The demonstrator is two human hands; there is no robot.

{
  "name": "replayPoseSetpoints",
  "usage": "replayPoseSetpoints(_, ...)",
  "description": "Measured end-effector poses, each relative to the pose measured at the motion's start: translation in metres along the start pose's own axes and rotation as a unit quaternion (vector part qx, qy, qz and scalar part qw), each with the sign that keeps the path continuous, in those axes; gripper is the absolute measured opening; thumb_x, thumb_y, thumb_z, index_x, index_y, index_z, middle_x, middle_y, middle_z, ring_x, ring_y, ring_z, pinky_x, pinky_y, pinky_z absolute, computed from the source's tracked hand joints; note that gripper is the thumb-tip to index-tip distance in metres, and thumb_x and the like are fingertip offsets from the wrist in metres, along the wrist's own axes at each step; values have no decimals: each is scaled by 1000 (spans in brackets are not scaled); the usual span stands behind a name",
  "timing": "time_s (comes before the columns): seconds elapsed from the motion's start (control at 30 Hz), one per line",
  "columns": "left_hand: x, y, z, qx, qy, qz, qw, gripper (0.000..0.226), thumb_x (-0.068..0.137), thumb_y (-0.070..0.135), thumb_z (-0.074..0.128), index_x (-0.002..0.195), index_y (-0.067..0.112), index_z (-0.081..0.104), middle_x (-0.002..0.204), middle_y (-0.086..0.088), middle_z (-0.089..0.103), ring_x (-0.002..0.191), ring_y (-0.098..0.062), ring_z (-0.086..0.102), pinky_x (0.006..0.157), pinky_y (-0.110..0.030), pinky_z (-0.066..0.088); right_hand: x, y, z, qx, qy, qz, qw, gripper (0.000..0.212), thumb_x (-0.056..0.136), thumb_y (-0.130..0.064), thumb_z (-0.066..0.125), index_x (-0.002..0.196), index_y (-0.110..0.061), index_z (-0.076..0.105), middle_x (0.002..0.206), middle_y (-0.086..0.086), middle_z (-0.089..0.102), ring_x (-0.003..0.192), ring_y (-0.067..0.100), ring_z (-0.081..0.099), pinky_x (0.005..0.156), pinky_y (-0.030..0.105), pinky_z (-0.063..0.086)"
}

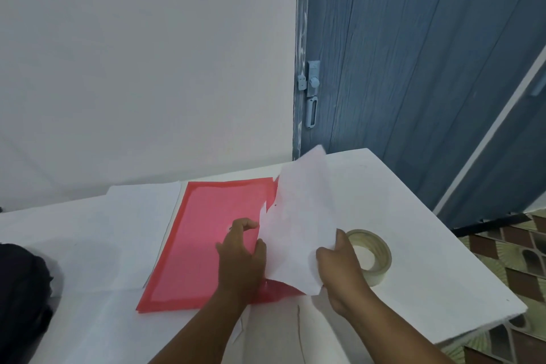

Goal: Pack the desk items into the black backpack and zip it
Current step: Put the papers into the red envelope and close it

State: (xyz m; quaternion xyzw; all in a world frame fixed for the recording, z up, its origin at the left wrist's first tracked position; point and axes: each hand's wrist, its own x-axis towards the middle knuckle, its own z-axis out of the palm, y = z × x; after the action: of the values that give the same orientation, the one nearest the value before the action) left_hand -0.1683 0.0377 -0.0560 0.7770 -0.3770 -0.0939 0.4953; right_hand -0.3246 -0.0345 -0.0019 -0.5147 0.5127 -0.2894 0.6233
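Backpack (22, 298): black, only partly in view at the frame's left edge, well to the left of the red folder (204, 242). Whether it is open or zipped cannot be determined from this view, and nothing can be seen inside it.

Progress, as judged from the layout: packing appears to be at an early stage. Items not yet packed lie on the white desk (413, 260):
- the red folder, flat near the desk centre;
- a white sheet (144, 233) lying flat, just left of the red folder and partly under its left edge;
- a roll of tape (373, 255) standing right of the red folder;
- a loose paper (298, 221), lifted off the desk over the folder's right side.

Remaining work, by judgement: gather the paper, carry all items to the backpack, then close the zip.

Left hand (240, 257): rests on the red folder with fingers loosely curled; thumb and forefinger are at the left edge of the lifted paper. Whether it actually pinches the paper cannot be determined.

Right hand (339, 269): grasps the lower right edge of the lifted paper, thumb on top, directly in front of the tape roll. The paper curves upward and away from this grip.
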Motion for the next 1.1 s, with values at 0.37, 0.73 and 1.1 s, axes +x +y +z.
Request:
replayPoseSetpoints(0.37, 2, 3, 1, -26, 26, 21, 999, 36, 82, 5, 64, 105, 32, 54, 99, 22, 61, 96, 4, 60, 95, -49, 53, 20, 13, -8, -194, -56, -52, 978, 52, 87, -8, 54, 133, -25, 36, 117, -8, 57, 95, 6, 56, 77, 25, 45)
replayPoseSetpoints(0.73, 6, -1, 5, -43, 22, 35, 998, 41, 84, -10, 64, 108, 22, 56, 102, 11, 63, 101, 9, 59, 86, -8, 48, 41, 24, 22, -632, -101, -297, 709, 60, 101, -42, 43, 156, -32, 22, 168, 8, -4, 152, 35, -14, 118, 52, -13)
replayPoseSetpoints(1.1, 2, -6, 4, -29, 4, 49, 998, 42, 80, 10, 60, 107, 41, 54, 105, 21, 65, 97, -7, 67, 88, -44, 57, 56, 41, 30, -522, -427, -295, 677, 36, 99, -29, 43, 130, -30, 61, 165, -13, 18, 148, 17, -18, 121, 42, -10)
